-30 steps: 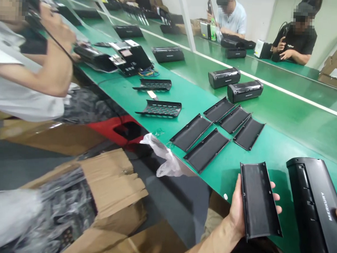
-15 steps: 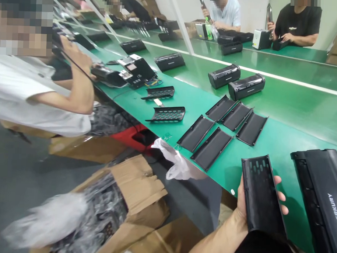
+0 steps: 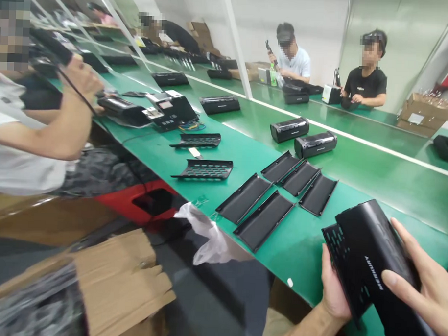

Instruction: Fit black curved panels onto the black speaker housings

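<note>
At the lower right, my left hand (image 3: 333, 289) is closed around a black curved panel with slots (image 3: 334, 241), its fingers beneath and beside it. My right hand (image 3: 424, 283) grips a black housing marked MERKURY (image 3: 370, 237), thumb on the lettered face and fingers along the far side. The housing lies over the panel and covers much of it; whether the two are fitted together I cannot tell. Beyond my hands, several plain black curved panels (image 3: 264, 221) lie hollow side up on the green table (image 3: 246, 154). Two slotted panels (image 3: 209, 170) rest farther left.
Two assembled black housings (image 3: 316, 144) stand beyond the panels. A black test box with wires (image 3: 174, 110) is near a co-worker's arm (image 3: 73, 113) at left. A clear plastic bag (image 3: 210, 241) hangs over the table edge, above an open carton (image 3: 120, 277). More co-workers sit across the table.
My right hand has come into view with the MERKURY housing, now over the slotted panel in my left hand. The camera view has shifted. The left co-worker's arm has moved left in view.
</note>
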`<state>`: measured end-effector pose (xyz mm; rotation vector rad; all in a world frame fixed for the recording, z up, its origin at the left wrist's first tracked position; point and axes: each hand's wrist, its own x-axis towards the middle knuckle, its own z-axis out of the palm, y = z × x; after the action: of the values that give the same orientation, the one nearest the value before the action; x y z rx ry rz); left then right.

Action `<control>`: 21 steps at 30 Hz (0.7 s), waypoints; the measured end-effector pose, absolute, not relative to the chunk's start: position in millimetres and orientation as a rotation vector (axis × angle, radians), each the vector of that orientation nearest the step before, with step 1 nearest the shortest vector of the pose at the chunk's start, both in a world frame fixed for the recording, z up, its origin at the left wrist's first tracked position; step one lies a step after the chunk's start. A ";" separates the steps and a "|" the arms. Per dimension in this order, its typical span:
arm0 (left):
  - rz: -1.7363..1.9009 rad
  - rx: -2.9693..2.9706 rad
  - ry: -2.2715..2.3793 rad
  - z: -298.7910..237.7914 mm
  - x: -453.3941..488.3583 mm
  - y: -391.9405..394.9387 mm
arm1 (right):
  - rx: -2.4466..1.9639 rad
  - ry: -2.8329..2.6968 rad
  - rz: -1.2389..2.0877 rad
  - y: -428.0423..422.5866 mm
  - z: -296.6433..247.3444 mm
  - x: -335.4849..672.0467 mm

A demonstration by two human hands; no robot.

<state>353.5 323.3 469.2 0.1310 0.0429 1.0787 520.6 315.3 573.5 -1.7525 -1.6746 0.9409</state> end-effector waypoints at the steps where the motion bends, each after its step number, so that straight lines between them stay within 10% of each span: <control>1: 1.074 0.145 0.036 472.0 358.1 324.6 | -1.759 -1.773 0.833 319.3 573.6 516.2; 10: 1.143 0.172 0.030 471.2 381.3 329.4 | -1.805 -2.172 0.317 326.6 557.6 512.7; 21: 1.112 0.129 0.151 476.6 381.6 336.7 | -1.995 -2.161 0.534 333.6 547.6 521.5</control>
<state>381.6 336.7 476.6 0.1295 0.1508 1.1124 521.5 333.6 547.6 -1.9954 -2.1611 0.5343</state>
